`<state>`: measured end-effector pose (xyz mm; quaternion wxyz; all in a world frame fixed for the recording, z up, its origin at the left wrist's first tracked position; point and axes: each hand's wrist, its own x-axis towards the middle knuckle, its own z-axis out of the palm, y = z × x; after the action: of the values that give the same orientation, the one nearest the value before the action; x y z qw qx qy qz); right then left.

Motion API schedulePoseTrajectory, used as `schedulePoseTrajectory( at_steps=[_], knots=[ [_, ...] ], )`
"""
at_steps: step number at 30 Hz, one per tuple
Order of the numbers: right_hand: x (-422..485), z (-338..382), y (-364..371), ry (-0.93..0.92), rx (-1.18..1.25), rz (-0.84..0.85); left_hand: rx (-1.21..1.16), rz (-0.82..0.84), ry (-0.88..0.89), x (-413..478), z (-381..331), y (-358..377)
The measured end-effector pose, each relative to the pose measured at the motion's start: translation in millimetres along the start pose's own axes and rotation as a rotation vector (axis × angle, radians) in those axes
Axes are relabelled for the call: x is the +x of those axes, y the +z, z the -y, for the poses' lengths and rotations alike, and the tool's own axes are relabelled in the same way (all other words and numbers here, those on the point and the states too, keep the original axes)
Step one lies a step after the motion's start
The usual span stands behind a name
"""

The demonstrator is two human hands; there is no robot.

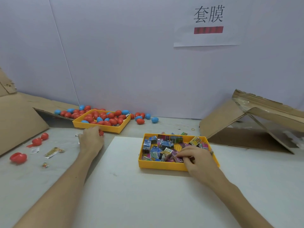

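Note:
My left hand (91,139) is curled around a red egg (101,133) on the table, just in front of the far yellow tray (100,128). That tray holds several red and blue plastic eggs (105,118). My right hand (196,157) reaches into the near yellow tray (162,166), its fingertips curled on a pink packet (178,159) among several small wrapped packets (162,148). Whether the fingers have lifted the packet I cannot tell.
Loose eggs (143,118) lie behind and beside the far tray. Opened red egg halves (18,157), (40,139) and small wrappers (53,152) lie at left. Flattened cardboard boxes (19,117), (250,122) flank the table. A white board (125,186) lies under my arms.

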<state>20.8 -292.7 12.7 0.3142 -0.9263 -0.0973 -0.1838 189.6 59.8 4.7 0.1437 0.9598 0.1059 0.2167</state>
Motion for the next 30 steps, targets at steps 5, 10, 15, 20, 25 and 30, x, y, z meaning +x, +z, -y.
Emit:
schedulePoseTrajectory(
  at_steps=[5,10,15,20,25,30],
  knots=[
    [0.0,0.3,-1.6,0.087,-0.015,0.009,-0.572,-0.078,-0.145,-29.9,-40.3,-9.1],
    [0.8,-1.8,-2.4,0.186,-0.072,0.035,-0.896,0.005,0.133,-93.2,-108.5,-35.6],
    [3.0,-6.9,-3.8,0.250,-0.066,0.020,-0.940,0.102,0.442,-143.6,-143.0,-44.7],
    [4.8,-8.5,-5.6,0.275,-0.001,-0.023,-0.877,0.167,0.559,-160.9,-143.7,-36.3],
    [4.0,-8.0,-6.7,0.254,0.037,-0.027,-0.890,0.144,0.529,-160.8,-139.9,-36.1],
    [2.7,-7.5,-4.3,0.241,0.010,-0.057,-0.869,0.139,0.509,-161.2,-138.1,-32.2]
  ],
)
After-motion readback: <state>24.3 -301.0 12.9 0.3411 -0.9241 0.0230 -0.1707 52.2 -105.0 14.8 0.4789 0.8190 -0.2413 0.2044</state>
